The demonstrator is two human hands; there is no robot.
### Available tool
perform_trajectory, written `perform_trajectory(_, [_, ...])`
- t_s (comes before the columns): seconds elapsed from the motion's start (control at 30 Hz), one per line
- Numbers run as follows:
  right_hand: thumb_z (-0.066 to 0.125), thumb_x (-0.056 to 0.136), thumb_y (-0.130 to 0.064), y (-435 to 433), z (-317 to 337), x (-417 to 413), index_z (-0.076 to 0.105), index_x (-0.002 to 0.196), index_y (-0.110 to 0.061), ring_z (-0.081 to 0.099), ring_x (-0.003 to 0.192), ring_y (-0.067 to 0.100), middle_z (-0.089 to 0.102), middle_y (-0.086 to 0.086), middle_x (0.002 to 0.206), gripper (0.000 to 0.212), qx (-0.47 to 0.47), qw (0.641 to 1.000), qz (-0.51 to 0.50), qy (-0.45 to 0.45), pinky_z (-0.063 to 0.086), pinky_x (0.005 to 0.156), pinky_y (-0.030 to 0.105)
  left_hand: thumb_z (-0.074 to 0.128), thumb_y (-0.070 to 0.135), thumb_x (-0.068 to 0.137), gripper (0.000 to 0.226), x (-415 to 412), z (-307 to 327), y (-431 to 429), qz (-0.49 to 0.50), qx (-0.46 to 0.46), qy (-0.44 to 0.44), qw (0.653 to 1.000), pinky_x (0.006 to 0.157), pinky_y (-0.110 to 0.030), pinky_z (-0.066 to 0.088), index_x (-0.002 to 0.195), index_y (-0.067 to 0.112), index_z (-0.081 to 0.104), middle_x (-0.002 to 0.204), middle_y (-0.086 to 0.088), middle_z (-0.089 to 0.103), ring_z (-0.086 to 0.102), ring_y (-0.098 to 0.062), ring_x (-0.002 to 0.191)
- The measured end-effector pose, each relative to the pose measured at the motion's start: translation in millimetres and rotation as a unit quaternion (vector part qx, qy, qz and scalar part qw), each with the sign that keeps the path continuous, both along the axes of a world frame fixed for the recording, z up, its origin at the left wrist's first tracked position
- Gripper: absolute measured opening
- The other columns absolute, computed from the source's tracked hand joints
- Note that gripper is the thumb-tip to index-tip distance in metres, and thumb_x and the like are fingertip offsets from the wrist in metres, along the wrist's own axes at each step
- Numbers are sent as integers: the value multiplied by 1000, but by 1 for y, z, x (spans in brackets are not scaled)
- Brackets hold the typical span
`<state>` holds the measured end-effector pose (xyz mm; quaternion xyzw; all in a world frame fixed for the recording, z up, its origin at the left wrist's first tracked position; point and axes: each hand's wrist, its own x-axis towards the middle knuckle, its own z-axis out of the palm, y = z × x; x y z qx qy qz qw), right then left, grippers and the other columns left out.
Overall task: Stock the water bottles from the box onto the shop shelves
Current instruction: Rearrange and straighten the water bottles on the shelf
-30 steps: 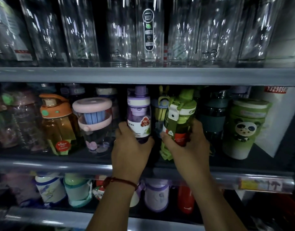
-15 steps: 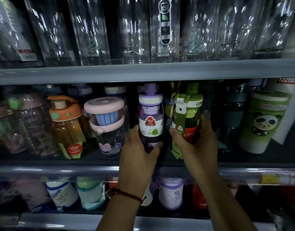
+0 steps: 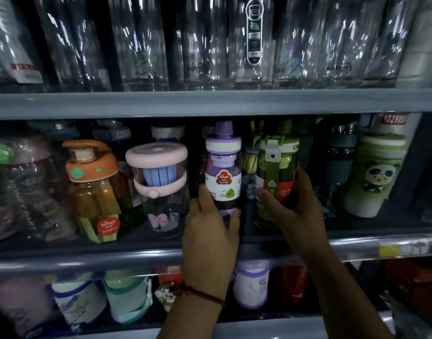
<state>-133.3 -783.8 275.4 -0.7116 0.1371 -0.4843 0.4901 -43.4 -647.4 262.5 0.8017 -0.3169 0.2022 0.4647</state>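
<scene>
Two bottles upright at the middle shelf (image 3: pixel 88 259), left hand (image 3: pixel 210 233) curled round the purple bottle (image 3: pixel 223 172), right hand (image 3: pixel 297 211) gripping the green bottle (image 3: pixel 277 167) just beside it, orange bottle (image 3: pixel 95 189) and pink-lidded bottle (image 3: pixel 158 184) further left, panda cup (image 3: pixel 376 174) at right.

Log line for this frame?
left hand: grips purple bottle | right hand: grips green bottle | place: middle shelf

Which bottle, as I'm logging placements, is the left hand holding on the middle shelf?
The purple bottle with the white label; the left hand grips its lower part. The green bottle beside it is in the right hand instead.
</scene>
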Motion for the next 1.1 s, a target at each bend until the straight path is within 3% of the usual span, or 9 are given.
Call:
perform_trajectory(0.2, [84,86,-26,1,1,0,55,139,-27,75,104,7,76,-15,114,60,-6,1000,-2,1,62,93,47,72,40,90,78,0,3,0,12,11,13,1000,92,-43,56,153,14,34,135,-11,54,59,-30,118])
perform_trajectory(0.47, [84,86,-32,0,1,0,56,137,-26,74,107,10,76,-12,117,59,-3,1000,6,-2,61,94,53,71,39,90,76,2,3,1,5,21,20,1000,93,-45,56,151,13,35,136,-11,54,58,-29,119])
perform_trajectory(0.67, [84,87,-26,0,2,-2,57,136,-25,75,106,12,77,-10,116,56,2,1000,21,-13,61,95,53,71,38,92,83,-15,9,13,-3,34,37,999,103,-35,47,155,6,29,144,-14,46,51,-30,129])
perform_trajectory(0.77, [84,86,-19,2,4,-6,60,132,-21,76,103,13,77,-7,113,52,4,999,22,-34,63,92,48,68,30,93,63,-40,12,24,-7,3,-4,1000,103,-34,48,147,10,43,137,-8,46,52,-25,122])
perform_trajectory(0.9, [84,85,-18,4,5,-22,58,136,-12,75,105,17,76,-1,115,58,-14,996,-5,-90,63,88,40,64,16,97,25,-60,14,20,-93,-49,-65,992,91,-17,46,121,17,58,118,1,50,57,-12,103])
perform_trajectory(1.0, [85,83,-13,3,-1,-39,55,136,-6,73,106,16,73,-2,116,60,-47,992,-46,-110,63,86,38,66,-4,90,40,-64,13,-3,-109,1,-111,988,91,-28,56,125,14,59,122,-3,55,63,-18,104])
perform_trajectory(1.1, [84,81,-15,2,-2,-55,53,135,-2,71,107,12,71,-1,117,64,-66,984,-79,-143,61,86,30,72,-13,78,54,-61,7,-32,-107,55,-96,988,96,-30,56,126,9,61,126,-8,56,63,-24,111])
